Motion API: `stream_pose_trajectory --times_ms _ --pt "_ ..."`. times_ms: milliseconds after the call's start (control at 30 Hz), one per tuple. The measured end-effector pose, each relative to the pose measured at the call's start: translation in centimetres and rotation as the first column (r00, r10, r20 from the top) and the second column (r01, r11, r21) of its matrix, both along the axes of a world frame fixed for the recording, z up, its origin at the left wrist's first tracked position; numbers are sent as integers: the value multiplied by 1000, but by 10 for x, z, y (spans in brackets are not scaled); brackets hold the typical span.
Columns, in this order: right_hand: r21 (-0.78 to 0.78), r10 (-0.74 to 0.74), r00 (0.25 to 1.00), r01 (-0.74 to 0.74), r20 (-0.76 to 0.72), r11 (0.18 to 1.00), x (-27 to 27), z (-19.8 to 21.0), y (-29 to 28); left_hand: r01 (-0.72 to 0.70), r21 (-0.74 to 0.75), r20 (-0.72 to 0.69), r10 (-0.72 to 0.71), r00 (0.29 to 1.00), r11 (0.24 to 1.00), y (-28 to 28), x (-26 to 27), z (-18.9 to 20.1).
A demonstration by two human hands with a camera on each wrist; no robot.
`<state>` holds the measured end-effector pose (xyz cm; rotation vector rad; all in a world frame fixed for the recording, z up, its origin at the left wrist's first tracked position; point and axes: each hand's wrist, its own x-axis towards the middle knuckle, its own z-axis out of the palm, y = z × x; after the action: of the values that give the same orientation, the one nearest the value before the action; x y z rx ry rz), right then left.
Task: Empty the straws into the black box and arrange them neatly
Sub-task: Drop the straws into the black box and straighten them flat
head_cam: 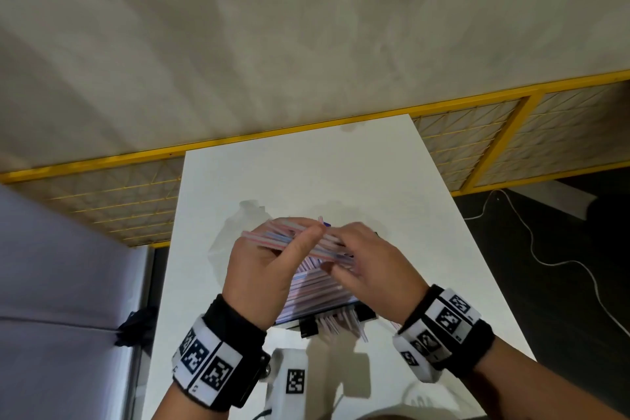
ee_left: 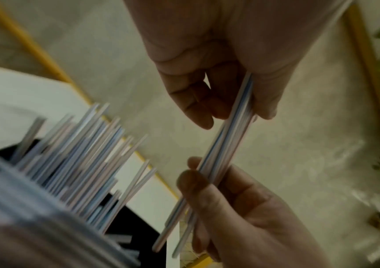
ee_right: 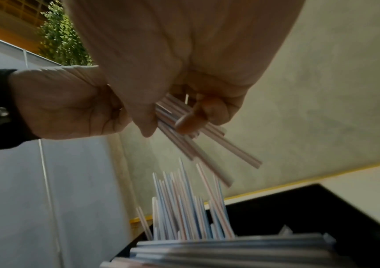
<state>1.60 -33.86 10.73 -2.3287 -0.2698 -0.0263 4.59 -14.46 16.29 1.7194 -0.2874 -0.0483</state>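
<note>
I see my left hand and right hand both pinched on one small bundle of striped straws, held level above the black box in the middle of the white desk. More straws lie piled in the box, some poking over its near edge. My hands hide most of the box. A crumpled clear bag lies just left, hard to make out.

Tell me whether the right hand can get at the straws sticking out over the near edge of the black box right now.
Probably not yet: the right hand and left hand both grip a bundle of striped plastic straws above the black box. Nothing else blocks the overhanging straws.
</note>
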Motion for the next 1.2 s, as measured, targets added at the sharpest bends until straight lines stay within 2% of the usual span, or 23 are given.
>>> stream_pose_trajectory --times_ms 67,133,267,367,433,533,633,700,767,867,967,1067,1200 --pt "-52 36 999 -38 -31 998 5 -5 7 -54 -89 -114 44 993 995 6 -2 -13" --pt "-180 61 994 -76 -89 981 10 -15 10 -109 -106 -208 85 974 988 14 -2 -31" --pt "-457 47 980 -132 -192 879 18 -35 6 -279 -106 -345 228 910 954 31 -2 -67" --pt "-466 2 971 -116 -238 877 20 -46 1 -366 -76 -394 309 865 928 39 -1 -91" --pt "-479 6 980 -103 -199 872 17 -53 -1 -335 47 -367 329 870 941 43 -3 -104" --pt "-539 30 991 -97 -132 837 13 -63 -2 -240 153 -318 278 907 959 42 -10 -118" --pt "-546 48 983 -137 -175 827 12 -71 -1 -144 205 -269 197 943 968 37 -18 -125" --pt "-577 67 974 -182 -214 796 11 -76 1 -69 292 -217 136 967 954 33 -20 -129" --pt "-619 65 973 -191 -221 762 11 -78 3 4 416 -142 60 988 909 31 -21 -132" --pt "-657 55 974 -191 -221 729 15 -77 4 70 611 -7 -83 997 788 27 -21 -134" --pt "-648 50 970 -196 -238 736 20 -74 4 90 731 45 -179 983 676 27 -20 -139" --pt "-632 55 962 -217 -266 744 22 -72 3 110 773 30 -209 977 624 26 -19 -147" --pt "-619 62 962 -219 -264 754 24 -69 1 119 787 22 -221 975 605 19 -15 -154"
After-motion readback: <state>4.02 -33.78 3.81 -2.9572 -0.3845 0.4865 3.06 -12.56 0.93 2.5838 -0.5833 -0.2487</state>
